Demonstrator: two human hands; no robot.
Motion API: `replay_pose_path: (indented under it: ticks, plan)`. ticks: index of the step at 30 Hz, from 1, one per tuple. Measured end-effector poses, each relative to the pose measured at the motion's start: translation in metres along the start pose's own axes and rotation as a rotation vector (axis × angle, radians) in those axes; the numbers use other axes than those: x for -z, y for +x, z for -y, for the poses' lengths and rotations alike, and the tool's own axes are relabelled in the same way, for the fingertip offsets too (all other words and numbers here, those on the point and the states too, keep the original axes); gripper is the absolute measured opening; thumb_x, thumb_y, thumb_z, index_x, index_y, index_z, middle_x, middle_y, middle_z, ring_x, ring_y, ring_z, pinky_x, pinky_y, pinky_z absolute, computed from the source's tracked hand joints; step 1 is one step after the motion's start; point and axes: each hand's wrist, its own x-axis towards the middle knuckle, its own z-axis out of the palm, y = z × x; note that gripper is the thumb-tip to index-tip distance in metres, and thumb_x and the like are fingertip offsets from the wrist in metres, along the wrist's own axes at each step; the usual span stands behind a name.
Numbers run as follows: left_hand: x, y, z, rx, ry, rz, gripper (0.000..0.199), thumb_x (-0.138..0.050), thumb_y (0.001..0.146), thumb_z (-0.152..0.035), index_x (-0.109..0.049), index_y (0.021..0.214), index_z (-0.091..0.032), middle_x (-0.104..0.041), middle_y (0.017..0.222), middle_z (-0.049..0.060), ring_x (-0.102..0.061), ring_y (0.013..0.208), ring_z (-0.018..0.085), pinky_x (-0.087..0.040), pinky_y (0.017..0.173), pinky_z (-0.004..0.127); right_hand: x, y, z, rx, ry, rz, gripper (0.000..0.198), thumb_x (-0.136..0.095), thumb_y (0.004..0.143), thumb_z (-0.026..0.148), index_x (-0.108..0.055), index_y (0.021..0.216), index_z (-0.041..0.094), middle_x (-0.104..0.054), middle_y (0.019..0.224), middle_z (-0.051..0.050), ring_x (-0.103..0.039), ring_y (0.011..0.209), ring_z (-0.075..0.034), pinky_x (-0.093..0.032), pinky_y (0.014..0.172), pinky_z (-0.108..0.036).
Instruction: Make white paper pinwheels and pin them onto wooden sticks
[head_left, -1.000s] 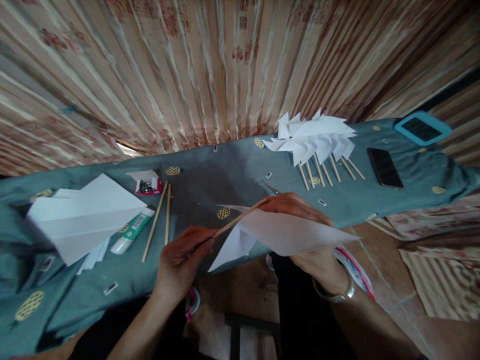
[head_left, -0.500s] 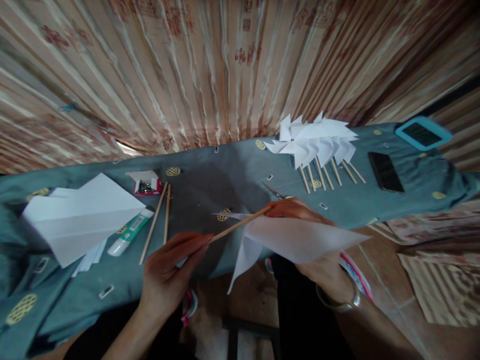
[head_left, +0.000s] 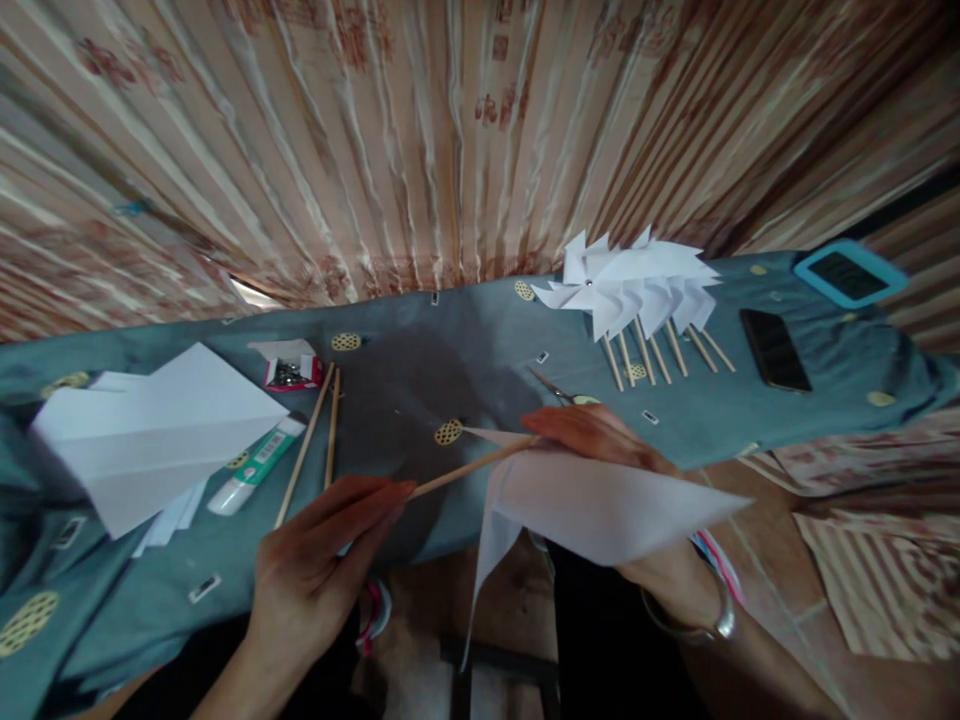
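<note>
My left hand [head_left: 319, 555] is closed in a pinch on the near end of a thin wooden stick [head_left: 469, 466]. The stick slants up to the right, its far end at the fingertips of my right hand [head_left: 600, 436]. That hand is closed around a white paper pinwheel [head_left: 592, 505], whose blades hang down and point right. Paper hides part of the right fingers, so where stick and pinwheel meet cannot be seen clearly. Just beyond the right hand lies a pair of scissors [head_left: 551, 385], partly covered by it.
Left on the cloth-covered table [head_left: 397, 400] are folded white paper sheets [head_left: 165, 425], a glue stick [head_left: 256, 466], a red box of pins [head_left: 292, 370] and two loose sticks [head_left: 332, 430]. Several finished pinwheels [head_left: 637, 280], a phone [head_left: 775, 348] and a blue-framed timer [head_left: 851, 273] lie right.
The pinwheel has turned slightly, and one blade now hangs lower. My left hand has shifted a little left and down with its end of the stick; both hands keep their hold.
</note>
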Motion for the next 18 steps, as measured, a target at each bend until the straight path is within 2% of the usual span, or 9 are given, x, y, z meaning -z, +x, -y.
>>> replay_pose_path:
  ticks: [7, 11, 14, 18]
  plan:
    - [0.007, -0.004, 0.001, 0.053, -0.007, 0.1, 0.024, -0.06, 0.089, -0.026, -0.079, 0.103, -0.033, -0.078, 0.099, 0.001, -0.075, 0.081, 0.018, -0.06, 0.071, 0.022, 0.005, 0.006, 0.004, 0.005, -0.046, 0.107, 0.024, -0.059, 0.09, 0.027, -0.066, 0.113, 0.025, -0.076, 0.1, -0.005, -0.071, 0.097, -0.024, -0.059, 0.085, -0.041]
    - [0.006, -0.005, 0.001, 0.044, 0.002, 0.069, 0.023, -0.061, 0.089, -0.025, -0.078, 0.101, -0.034, -0.078, 0.097, -0.001, -0.075, 0.079, 0.016, -0.059, 0.071, 0.02, 0.0, 0.002, 0.003, -0.004, -0.055, 0.054, 0.022, -0.057, 0.09, 0.026, -0.067, 0.11, 0.025, -0.076, 0.097, -0.005, -0.071, 0.093, -0.023, -0.058, 0.084, -0.04]
    - [0.005, -0.006, 0.0, -0.004, 0.001, 0.041, 0.023, -0.062, 0.089, -0.025, -0.077, 0.104, -0.035, -0.077, 0.097, -0.004, -0.074, 0.078, 0.013, -0.058, 0.071, 0.016, -0.002, 0.0, 0.003, -0.016, -0.069, 0.074, 0.022, -0.057, 0.09, 0.025, -0.067, 0.109, 0.026, -0.076, 0.093, -0.004, -0.071, 0.09, -0.023, -0.059, 0.081, -0.039]
    - [0.004, -0.006, 0.001, -0.011, 0.012, 0.038, 0.024, -0.061, 0.09, -0.024, -0.077, 0.104, -0.036, -0.077, 0.096, -0.004, -0.074, 0.078, 0.012, -0.058, 0.072, 0.015, -0.001, -0.006, -0.001, -0.038, -0.052, 0.048, 0.03, -0.062, 0.086, 0.027, -0.064, 0.116, 0.028, -0.075, 0.099, -0.005, -0.07, 0.094, -0.025, -0.059, 0.085, -0.042]
